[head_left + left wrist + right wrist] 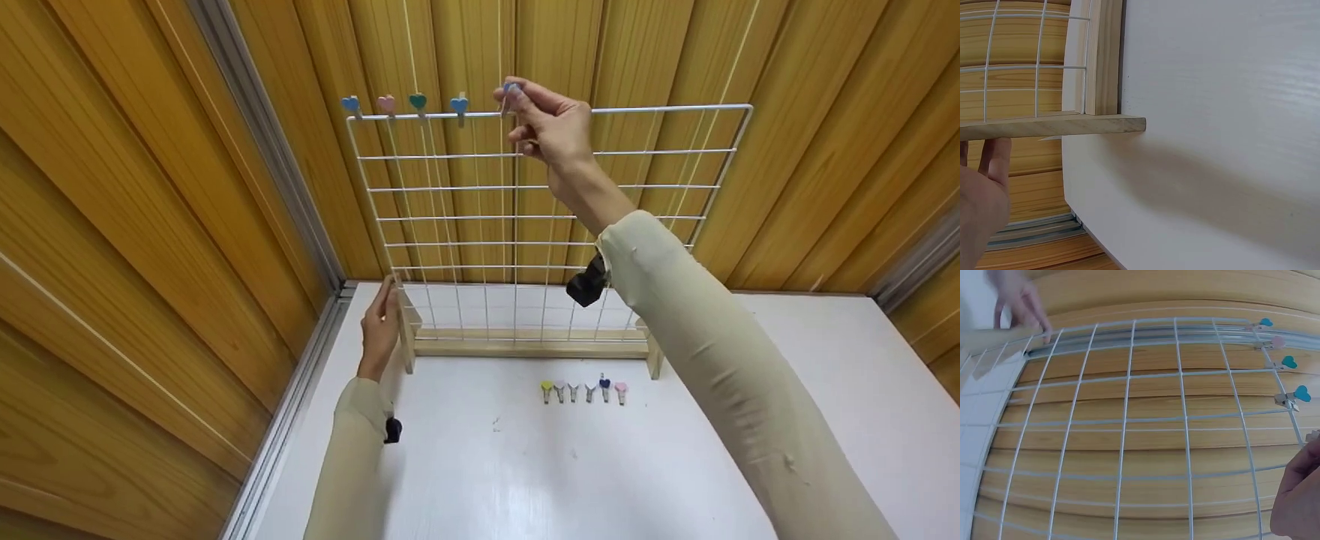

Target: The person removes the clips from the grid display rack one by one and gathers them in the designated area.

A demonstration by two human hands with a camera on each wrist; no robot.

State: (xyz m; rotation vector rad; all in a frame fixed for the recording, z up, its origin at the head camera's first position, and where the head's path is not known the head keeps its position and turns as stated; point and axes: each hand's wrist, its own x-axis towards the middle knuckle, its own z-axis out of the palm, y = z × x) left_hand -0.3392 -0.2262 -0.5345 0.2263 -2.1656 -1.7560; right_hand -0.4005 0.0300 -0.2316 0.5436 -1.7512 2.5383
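My right hand (pixel 559 124) pinches a small clip with a light blue heart (pixel 512 88) at the top wire of the white wire grid (pixel 667 109). In the right wrist view, that hand (pixel 1304 495) is partly cut off at the edge. Left of it on the same wire stand a blue heart clip (pixel 459 106), a green one (pixel 418 100), a pink one (pixel 386 104) and another blue one (pixel 350 104). My left hand (pixel 380 330) rests its fingertips on the outer face of the wooden side post (pixel 1055 127) of the grid's stand.
On the white table (pixel 480 465), in front of the stand's wooden crossbar (pixel 525 349), several more clips lie in a row, among them a yellow one (pixel 547 387), a dark blue one (pixel 604 384) and a pink one (pixel 621 388). Wood-patterned panels (pixel 150 187) surround the table.
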